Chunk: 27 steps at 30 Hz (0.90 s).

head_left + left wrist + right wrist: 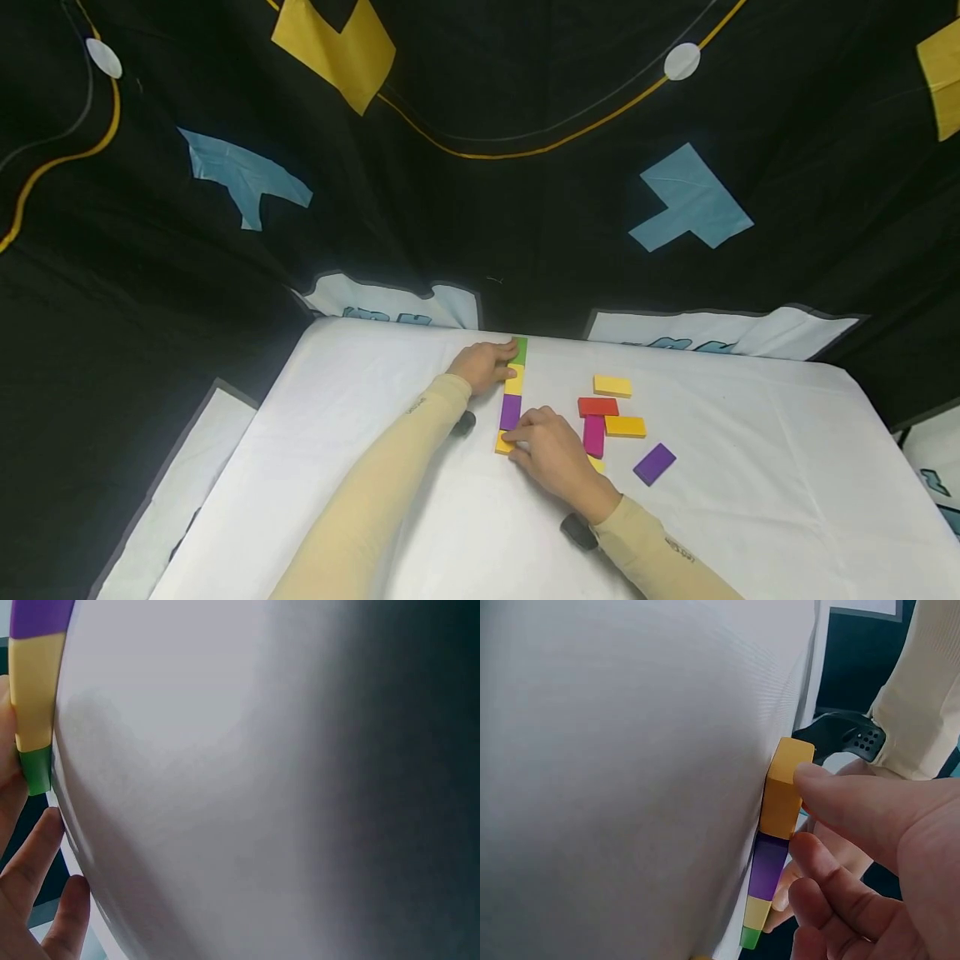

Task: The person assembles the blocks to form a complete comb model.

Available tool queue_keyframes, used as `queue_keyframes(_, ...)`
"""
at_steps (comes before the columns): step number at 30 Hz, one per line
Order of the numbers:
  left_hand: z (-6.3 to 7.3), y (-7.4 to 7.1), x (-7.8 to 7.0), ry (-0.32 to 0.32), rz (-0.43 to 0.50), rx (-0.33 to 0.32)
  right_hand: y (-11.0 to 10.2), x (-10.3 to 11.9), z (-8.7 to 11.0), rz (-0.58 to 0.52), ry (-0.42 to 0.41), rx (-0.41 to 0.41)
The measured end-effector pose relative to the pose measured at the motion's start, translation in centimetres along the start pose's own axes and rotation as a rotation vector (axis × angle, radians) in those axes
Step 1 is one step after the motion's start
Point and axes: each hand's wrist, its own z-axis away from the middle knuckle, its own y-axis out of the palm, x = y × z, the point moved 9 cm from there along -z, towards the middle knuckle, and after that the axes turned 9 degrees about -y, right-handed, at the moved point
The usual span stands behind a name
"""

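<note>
A row of end-to-end blocks runs away from me on the white table: a green block point(519, 351), a yellow block point(514, 380), a purple block point(511, 412) and an orange block point(503, 447). At the far end, my left hand point(486, 365) touches the row, fingertips on the green block and thumb by the yellow one. My right hand point(551, 450) holds the near orange block between thumb and index finger. The right wrist view shows that thumb on the orange block point(784, 791), the other fingers curled beside the purple block point(767, 866).
Right of the row lie loose blocks: a yellow block point(612, 386), a red block point(597, 407), an orange block point(626, 427), a magenta block point(593, 436) and a purple block point(654, 463). Another yellow block point(597, 464) is partly hidden by my right hand. A black curtain point(480, 233) hangs behind the table point(750, 500).
</note>
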Motion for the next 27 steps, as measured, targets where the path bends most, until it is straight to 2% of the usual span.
queue_keyframes(22, 0.02, -0.18, -0.09, 0.005, 0.004, 0.001, 0.08, -0.80, -0.17, 0.004, 0.057, 0.025)
queue_keyframes(27, -0.03, -0.13, -0.04, 0.006, 0.002, 0.000, -0.13, -0.86, -0.03, -0.014, 0.051, -0.004)
